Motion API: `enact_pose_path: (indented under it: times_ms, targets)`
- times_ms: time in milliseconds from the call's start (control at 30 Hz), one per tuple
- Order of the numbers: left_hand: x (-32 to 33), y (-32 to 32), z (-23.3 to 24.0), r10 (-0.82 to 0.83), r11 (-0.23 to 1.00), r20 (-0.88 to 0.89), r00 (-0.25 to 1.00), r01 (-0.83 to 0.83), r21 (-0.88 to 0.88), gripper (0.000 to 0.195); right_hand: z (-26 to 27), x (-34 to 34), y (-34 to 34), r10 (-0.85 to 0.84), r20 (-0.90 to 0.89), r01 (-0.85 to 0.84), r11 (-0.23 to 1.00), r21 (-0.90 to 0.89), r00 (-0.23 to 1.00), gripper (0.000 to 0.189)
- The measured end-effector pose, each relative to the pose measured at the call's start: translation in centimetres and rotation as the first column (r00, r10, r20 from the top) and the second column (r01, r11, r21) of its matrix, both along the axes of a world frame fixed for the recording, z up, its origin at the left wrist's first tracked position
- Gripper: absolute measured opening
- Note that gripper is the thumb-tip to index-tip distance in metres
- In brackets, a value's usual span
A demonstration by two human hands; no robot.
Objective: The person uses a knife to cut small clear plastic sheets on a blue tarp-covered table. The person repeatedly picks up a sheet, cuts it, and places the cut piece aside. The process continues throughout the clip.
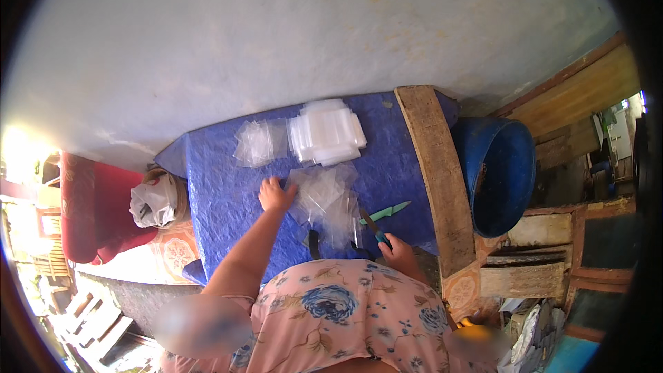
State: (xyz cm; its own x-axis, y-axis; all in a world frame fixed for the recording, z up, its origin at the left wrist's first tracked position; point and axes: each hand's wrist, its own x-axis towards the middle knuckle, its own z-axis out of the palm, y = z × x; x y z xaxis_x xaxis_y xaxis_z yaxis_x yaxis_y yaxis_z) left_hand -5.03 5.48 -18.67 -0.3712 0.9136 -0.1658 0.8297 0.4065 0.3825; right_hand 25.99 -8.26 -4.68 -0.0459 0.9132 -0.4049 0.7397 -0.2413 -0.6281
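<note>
My right hand (pixel 398 250) grips the teal handle of a knife (pixel 378 231), its dark blade pointing up and left beside the loose clear plastic bags (pixel 323 191). A second knife, light green (pixel 388 212), lies past that blade on the blue tarpaulin (pixel 228 202). On the left of the loose bags, my left hand (pixel 276 195) is on the tarpaulin with its thumb apart from the fingers; nothing shows in it. Farther back lie a thick stack of clear plastic bags (pixel 327 133) and a smaller, spread-out pile of bags (pixel 259 143).
A wooden plank (pixel 437 176) lies along the tarpaulin's right side, with a blue plastic barrel (pixel 497 176) beyond it. A wall (pixel 311 31) borders the back. To the left are a white plastic bag (pixel 155 199) and a red armchair (pixel 101 202).
</note>
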Motion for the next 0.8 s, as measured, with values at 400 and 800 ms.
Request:
enact_pose_path:
  times_ms: [400, 800]
  targets:
    - [-1.5, -0.6, -1.4, 0.136, 0.990, 0.504, 0.853, -0.138, -0.033, 0.029, -0.2, -0.2, 2.2, 0.090, -0.005, -0.089, 0.989, 0.115, 0.996, 0.038]
    - [0.8, -2.8, 10.9, 0.077, 0.965, 0.983, -0.164, -0.235, -0.115, 0.012, 5.1, -3.2, 7.5, 0.418, 0.067, -0.402, 0.801, 0.443, 0.906, 0.031]
